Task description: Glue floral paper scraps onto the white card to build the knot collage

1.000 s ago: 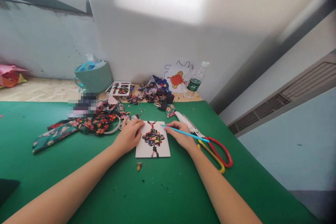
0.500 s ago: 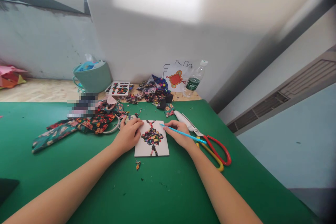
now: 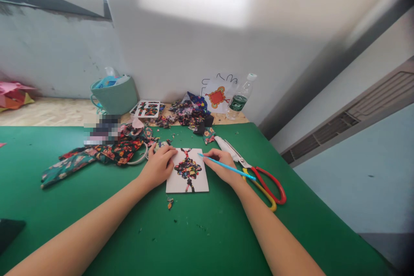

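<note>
A white square board (image 3: 171, 185) lies on the green tabletop, with a patchwork knot design (image 3: 187, 168) of dark floral fabric down its middle. My left hand (image 3: 158, 164) holds the board at its upper left edge, fingers bent and thumb on the side. In my right hand (image 3: 220, 166) is a slim light blue pen (image 3: 231, 167), pinched between thumb and fingers. Its tip meets the board near the upper right corner, and the other end slants out over my wrist. Whether the tip leaves a mark is too small to tell.
Right of my hand lie scissors (image 3: 267, 181) with red and yellow handles, beside a white tube (image 3: 226, 148). Floral fabric (image 3: 113, 153) is heaped on the left. Behind stand a teal basket (image 3: 114, 95), fabric scraps (image 3: 189, 112), a knot picture (image 3: 216, 97) and a water bottle (image 3: 239, 99).
Both hands keep almost the same pose. The pen's rear end has dipped very slightly; the board stays put. The whole view has shifted a little.
</note>
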`<act>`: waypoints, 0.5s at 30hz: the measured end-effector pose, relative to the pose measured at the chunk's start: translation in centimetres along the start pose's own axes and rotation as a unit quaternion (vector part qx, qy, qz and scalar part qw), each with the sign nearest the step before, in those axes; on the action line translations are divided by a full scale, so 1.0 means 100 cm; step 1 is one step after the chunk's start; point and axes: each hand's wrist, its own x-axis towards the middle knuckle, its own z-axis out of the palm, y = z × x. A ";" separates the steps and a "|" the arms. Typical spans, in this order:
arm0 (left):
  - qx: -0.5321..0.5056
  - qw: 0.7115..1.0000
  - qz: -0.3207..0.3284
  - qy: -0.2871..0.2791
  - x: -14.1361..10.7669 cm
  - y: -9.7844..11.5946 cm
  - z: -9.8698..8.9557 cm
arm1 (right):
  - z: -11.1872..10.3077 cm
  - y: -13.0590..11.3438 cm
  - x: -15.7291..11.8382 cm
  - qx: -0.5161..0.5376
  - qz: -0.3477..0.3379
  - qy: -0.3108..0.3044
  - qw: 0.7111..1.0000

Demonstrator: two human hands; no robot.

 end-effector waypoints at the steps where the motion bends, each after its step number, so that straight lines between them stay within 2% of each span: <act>1: 0.000 1.000 0.000 0.000 0.000 0.000 0.000 | 0.000 0.001 0.000 -0.003 -0.002 -0.001 1.000; 15: 0.002 1.000 -0.001 0.001 -0.001 -0.001 0.000 | -0.001 0.011 -0.002 -0.025 -0.022 0.003 0.999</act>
